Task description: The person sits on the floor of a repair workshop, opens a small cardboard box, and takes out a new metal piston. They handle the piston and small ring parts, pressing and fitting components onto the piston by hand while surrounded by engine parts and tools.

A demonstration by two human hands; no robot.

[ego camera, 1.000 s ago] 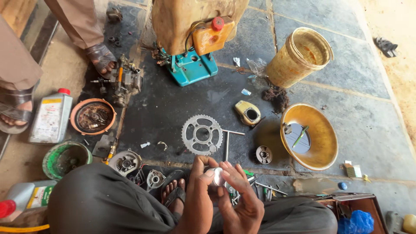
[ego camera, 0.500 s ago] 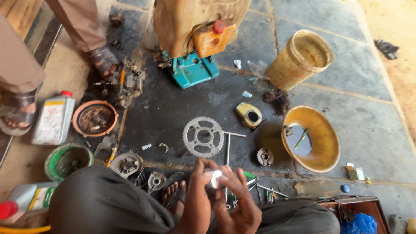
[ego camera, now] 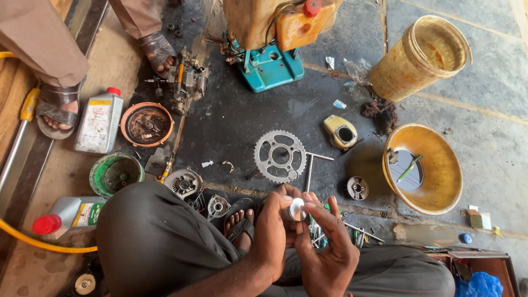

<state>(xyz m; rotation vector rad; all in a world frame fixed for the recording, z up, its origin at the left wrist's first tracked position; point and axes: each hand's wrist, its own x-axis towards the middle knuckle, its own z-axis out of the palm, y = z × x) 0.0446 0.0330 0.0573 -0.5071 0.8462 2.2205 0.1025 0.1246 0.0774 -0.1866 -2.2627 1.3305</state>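
Low in the middle of the head view, both my hands meet around a small shiny round metal part. My left hand wraps it from the left with the fingers curled. My right hand pinches it from the right with the fingertips. Just beyond the hands a toothed chain sprocket lies flat on the dark oily floor, with a T-shaped wrench beside it. My knees and a sandalled foot sit below.
A yellow basin with liquid and a tall yellow bucket stand at the right. Oil bottles, a clutch part in an orange dish, a green tub and engine parts lie left. Another person's sandalled feet are at the top left.
My hands have kept hold of the small metal part, turning it slightly. The view has shifted a little closer to the floor.
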